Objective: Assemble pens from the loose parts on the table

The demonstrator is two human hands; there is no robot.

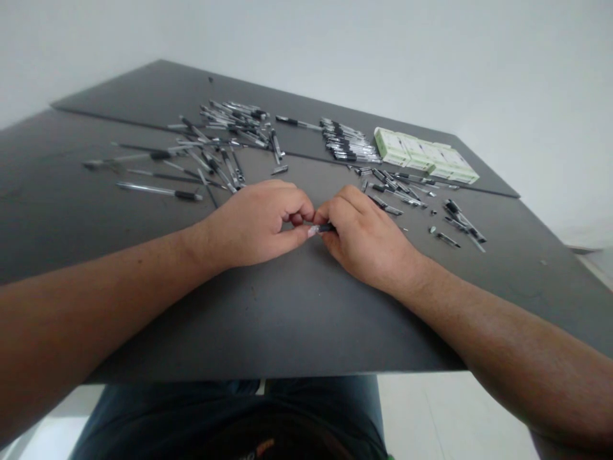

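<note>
My two hands meet over the middle of the dark grey table. In my right hand [366,236] is a pen with a black grip [326,227], mostly hidden by the fingers and pointing left. My left hand [268,220] pinches a small clear piece [313,230] at the pen's left end with thumb and forefinger. Whether that piece is joined to the pen, I cannot tell. Just beyond my left hand, a loose pile of pens and parts [225,163] spreads over the table.
A neat row of pens [347,140] lies at the back, beside green and white boxes [426,153]. Short pen parts [397,191] are scattered beyond my right hand, with more pens [464,223] farther right. The table's front edge [278,378] is near my body.
</note>
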